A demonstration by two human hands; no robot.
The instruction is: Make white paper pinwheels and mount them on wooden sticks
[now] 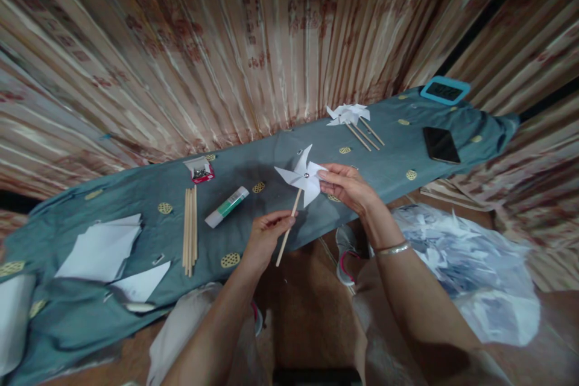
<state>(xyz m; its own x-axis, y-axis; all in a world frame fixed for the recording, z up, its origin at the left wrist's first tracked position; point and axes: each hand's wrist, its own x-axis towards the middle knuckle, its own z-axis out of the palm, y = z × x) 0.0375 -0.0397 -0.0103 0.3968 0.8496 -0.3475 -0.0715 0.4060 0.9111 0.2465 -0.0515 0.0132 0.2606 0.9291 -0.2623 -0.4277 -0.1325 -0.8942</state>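
A white paper pinwheel (300, 178) with a metal pin at its centre is held up over the front edge of the cloth-covered table. My left hand (270, 234) pinches its wooden stick below the paper blades. With thumb and fingers, my right hand (346, 184) grips the blade on the right side. A glue stick (227, 207) lies to the left of my hands. Beyond it are several bare wooden sticks (190, 231) side by side and a small open red box (201, 172) holding metal pins.
Pinwheels (350, 114) lie stacked at the back right, near a phone (441, 145) and a blue-framed digital clock (445, 91). White paper sheets (100, 247) are piled at the left. A plastic bag (465, 265) with paper scraps is on the floor at the right. A curtain (271, 42) hangs behind.
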